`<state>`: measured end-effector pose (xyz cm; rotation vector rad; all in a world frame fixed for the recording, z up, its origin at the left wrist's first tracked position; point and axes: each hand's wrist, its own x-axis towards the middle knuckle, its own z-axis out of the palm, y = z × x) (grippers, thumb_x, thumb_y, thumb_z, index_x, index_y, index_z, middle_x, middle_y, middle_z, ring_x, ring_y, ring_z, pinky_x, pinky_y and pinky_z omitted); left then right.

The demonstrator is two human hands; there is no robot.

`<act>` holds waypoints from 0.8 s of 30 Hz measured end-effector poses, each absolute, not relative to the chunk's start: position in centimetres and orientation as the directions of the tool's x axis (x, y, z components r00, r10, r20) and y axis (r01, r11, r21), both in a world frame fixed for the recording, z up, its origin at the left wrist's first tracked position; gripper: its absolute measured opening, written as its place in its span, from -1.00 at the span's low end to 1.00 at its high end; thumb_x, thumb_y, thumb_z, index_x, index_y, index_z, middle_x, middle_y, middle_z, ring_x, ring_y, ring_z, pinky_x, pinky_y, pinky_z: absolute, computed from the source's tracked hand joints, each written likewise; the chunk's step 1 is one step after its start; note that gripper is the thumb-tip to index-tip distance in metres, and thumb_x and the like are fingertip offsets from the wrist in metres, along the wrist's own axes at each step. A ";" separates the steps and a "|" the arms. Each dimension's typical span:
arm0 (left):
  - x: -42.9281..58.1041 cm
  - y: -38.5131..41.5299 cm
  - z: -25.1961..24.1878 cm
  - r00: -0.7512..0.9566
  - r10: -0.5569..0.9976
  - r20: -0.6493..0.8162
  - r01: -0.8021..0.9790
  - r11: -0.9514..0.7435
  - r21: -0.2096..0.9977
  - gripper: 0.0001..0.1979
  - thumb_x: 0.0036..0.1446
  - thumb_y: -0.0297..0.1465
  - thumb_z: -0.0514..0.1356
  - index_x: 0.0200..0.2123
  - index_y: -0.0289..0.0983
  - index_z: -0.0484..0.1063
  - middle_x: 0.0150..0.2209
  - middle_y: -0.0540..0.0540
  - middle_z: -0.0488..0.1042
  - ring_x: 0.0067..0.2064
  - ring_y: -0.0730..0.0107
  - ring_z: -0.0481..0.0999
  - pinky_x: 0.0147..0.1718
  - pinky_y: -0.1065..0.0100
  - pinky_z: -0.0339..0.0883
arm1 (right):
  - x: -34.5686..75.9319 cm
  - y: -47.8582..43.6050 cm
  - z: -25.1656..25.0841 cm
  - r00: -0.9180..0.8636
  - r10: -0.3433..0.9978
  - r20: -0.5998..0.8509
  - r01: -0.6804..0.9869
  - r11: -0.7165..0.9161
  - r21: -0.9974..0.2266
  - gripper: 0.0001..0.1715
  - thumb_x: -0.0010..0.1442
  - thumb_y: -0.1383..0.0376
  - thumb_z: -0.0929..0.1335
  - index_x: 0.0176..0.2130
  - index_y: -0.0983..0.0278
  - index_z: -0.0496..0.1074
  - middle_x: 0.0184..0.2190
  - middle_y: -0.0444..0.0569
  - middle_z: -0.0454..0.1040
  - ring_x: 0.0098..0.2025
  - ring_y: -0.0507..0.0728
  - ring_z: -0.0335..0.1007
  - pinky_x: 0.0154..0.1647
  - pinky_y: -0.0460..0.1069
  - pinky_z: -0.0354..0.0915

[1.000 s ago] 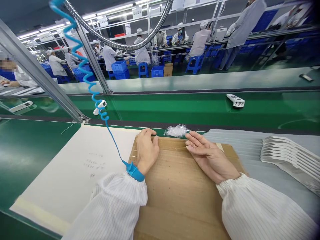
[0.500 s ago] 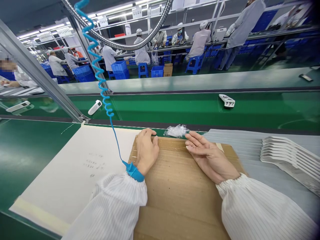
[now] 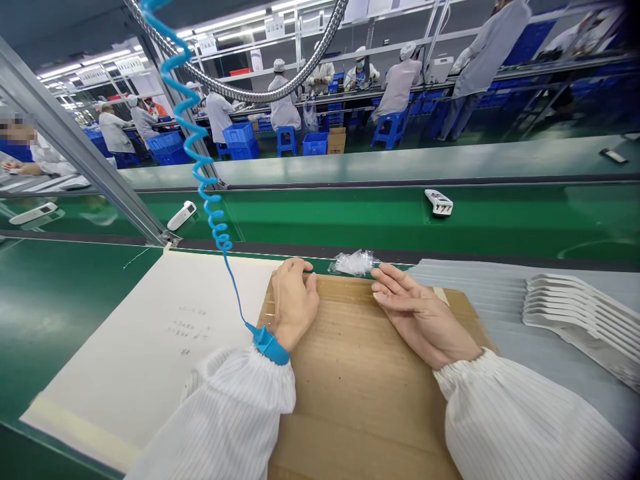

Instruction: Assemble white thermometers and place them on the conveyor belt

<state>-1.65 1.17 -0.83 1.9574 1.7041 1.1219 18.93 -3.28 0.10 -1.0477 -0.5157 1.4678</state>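
Observation:
A flat sheet of brown cardboard (image 3: 370, 373) lies in front of me. My left hand (image 3: 295, 300) rests over its far left corner, fingers curving past the far edge, thumb apart, nothing seen in it. On that wrist is a blue strap (image 3: 270, 345) tied to a coiled blue cord (image 3: 197, 143). My right hand (image 3: 420, 310) lies on its side at the far right part of the cardboard, fingers stretched out and holding nothing. Just beyond its fingertips sits a small clear plastic bag (image 3: 354, 263) with pale bits inside.
White paper (image 3: 135, 347) with handwriting lies left. Several nested white plastic parts (image 3: 575, 313) sit on grey foam sheeting (image 3: 505, 287) at right. A green conveyor belt (image 3: 310, 213) beyond carries white handheld devices (image 3: 440, 202). A metal post (image 3: 90, 140) slants at left; people work behind.
The white devices on the belt have shifted a little to the left. Both my hands stay in nearly the same place. The coiled cord sways slightly.

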 end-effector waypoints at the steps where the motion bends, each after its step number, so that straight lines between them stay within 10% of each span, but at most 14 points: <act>1: -1.7 1.2 -0.8 -0.016 0.937 0.350 0.691 -0.243 0.681 -0.85 0.18 -0.59 0.19 -0.20 -0.27 0.44 -0.07 -0.19 0.53 0.05 0.12 0.48 0.13 0.02 0.34 | 18.9 -3.3 0.1 0.106 0.946 -0.307 -0.545 -0.203 -0.814 -0.36 -0.18 0.51 0.65 -0.10 0.13 0.61 0.09 -0.10 0.57 -0.06 0.00 0.53 0.01 -0.22 0.48; 24: -1.5 1.0 -0.5 -0.026 0.942 0.334 0.687 -0.226 0.691 -0.84 0.18 -0.59 0.21 -0.22 -0.24 0.43 -0.08 -0.18 0.53 0.05 0.11 0.49 0.13 0.02 0.33 | 18.7 -3.1 0.1 0.135 0.938 -0.320 -0.490 -0.217 -0.844 -0.35 -0.19 0.43 0.65 -0.08 0.09 0.61 0.20 -0.08 0.51 0.22 0.17 0.44 0.06 -0.15 0.52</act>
